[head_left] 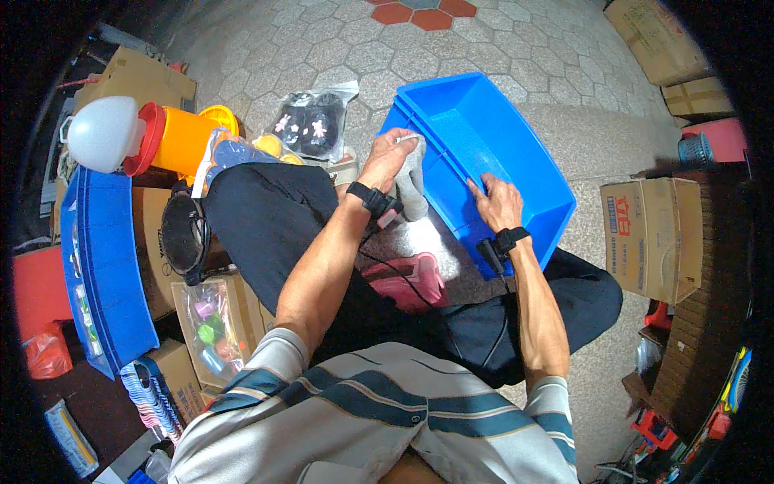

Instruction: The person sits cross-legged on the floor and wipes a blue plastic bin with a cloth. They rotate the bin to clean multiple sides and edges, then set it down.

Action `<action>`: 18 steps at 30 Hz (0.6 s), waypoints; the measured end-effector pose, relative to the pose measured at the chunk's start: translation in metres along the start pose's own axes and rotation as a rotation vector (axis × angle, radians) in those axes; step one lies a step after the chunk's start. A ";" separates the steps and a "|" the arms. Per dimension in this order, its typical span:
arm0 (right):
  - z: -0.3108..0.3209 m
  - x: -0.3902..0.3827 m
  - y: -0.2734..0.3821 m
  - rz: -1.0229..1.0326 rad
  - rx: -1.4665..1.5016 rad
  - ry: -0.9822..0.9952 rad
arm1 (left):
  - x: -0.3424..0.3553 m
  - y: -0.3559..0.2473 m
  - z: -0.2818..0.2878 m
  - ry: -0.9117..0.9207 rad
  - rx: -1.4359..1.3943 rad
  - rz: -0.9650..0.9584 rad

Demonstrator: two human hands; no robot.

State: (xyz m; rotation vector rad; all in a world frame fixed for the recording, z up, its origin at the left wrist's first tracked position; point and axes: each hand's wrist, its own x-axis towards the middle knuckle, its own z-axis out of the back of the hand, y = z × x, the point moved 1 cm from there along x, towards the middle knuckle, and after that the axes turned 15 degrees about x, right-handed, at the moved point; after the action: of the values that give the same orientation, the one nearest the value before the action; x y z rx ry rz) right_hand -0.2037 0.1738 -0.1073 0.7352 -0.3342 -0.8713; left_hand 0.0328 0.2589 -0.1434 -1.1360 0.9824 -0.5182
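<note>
A big blue plastic bin (pixel 516 141) rests tilted on my lap, its open side facing up and right. My left hand (pixel 389 156) presses a grey cloth (pixel 413 179) against the bin's near left rim. The cloth hangs down below my hand. Over on the near long rim, my right hand (pixel 497 202) grips the edge and steadies the bin. Both wrists carry black straps. A pink object (pixel 409 278) lies on my lap under the bin.
Left of me lie an orange and white toy container (pixel 153 137), a clear bag of dark slippers (pixel 310 123), a blue crate (pixel 105 266) and bagged toys (pixel 211 327). Cardboard boxes (pixel 655 234) stand at the right. Hexagon paving (pixel 363 48) lies ahead.
</note>
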 end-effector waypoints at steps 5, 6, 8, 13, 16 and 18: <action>0.001 0.000 0.002 -0.035 0.007 0.035 | -0.001 -0.002 0.002 0.028 0.090 -0.018; 0.001 0.000 0.002 -0.040 0.005 0.044 | 0.000 -0.002 0.003 0.025 0.117 -0.034; 0.001 -0.001 0.001 -0.027 0.027 0.042 | 0.001 -0.001 0.004 0.009 0.139 -0.062; -0.001 0.000 0.000 -0.017 0.022 0.038 | 0.020 0.003 0.002 -0.102 0.082 -0.050; -0.001 -0.001 0.000 0.009 0.008 0.034 | 0.038 0.006 0.003 -0.114 0.044 -0.043; -0.001 0.000 -0.001 0.032 -0.006 0.043 | 0.047 0.009 0.001 -0.100 -0.007 -0.017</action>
State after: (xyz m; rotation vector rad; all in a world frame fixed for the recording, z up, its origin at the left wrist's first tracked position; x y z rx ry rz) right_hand -0.2037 0.1737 -0.1084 0.7402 -0.3040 -0.8252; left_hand 0.0560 0.2262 -0.1696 -1.1663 0.8896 -0.4672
